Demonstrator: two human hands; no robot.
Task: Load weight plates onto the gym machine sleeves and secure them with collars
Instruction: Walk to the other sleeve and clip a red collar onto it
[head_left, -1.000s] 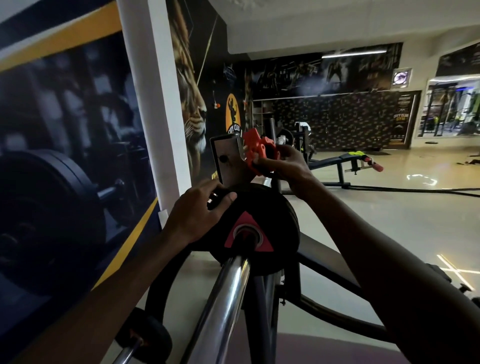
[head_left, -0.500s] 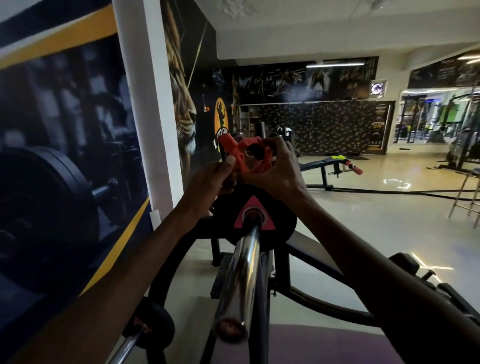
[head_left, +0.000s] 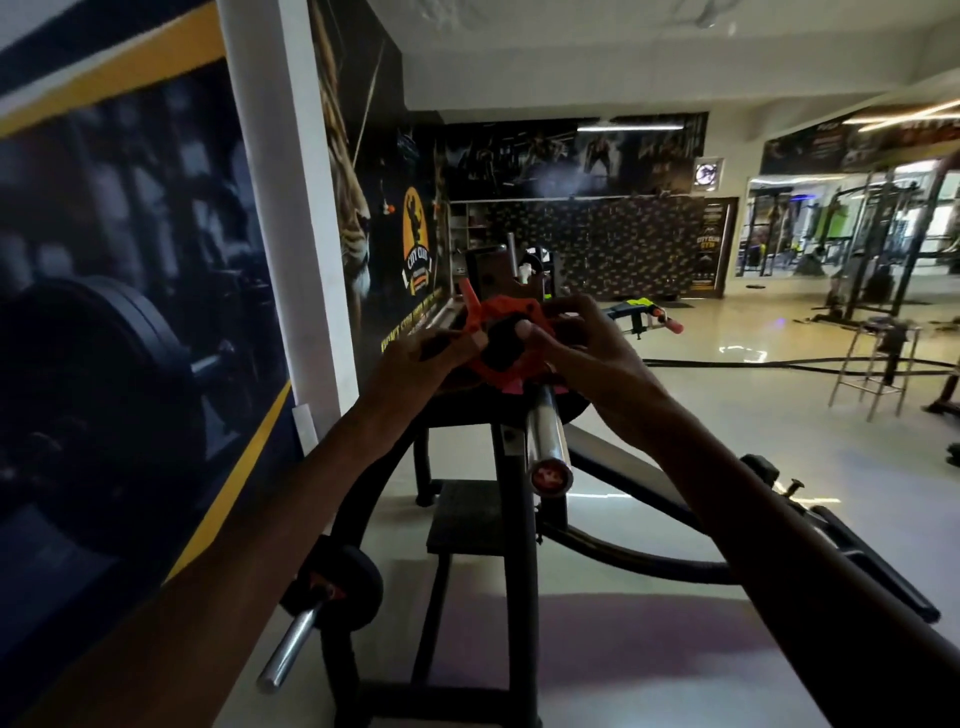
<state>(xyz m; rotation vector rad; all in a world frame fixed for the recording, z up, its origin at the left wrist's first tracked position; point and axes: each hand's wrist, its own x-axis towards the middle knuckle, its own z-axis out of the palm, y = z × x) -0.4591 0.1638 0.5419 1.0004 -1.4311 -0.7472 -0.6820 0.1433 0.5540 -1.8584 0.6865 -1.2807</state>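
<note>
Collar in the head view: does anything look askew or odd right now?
Nothing broken. The orange collar is gripped by both hands, left hand and right hand, above the chrome sleeve, not on it, with its lever sticking up. The plate behind is unsecured.

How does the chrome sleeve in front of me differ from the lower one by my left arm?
The upper sleeve ends in a red cap and points toward the camera; the lower sleeve shows a plain end and angles down-left. The upper one carries a large plate; the lower holds a small black plate. Both are bare chrome without collars.
</note>
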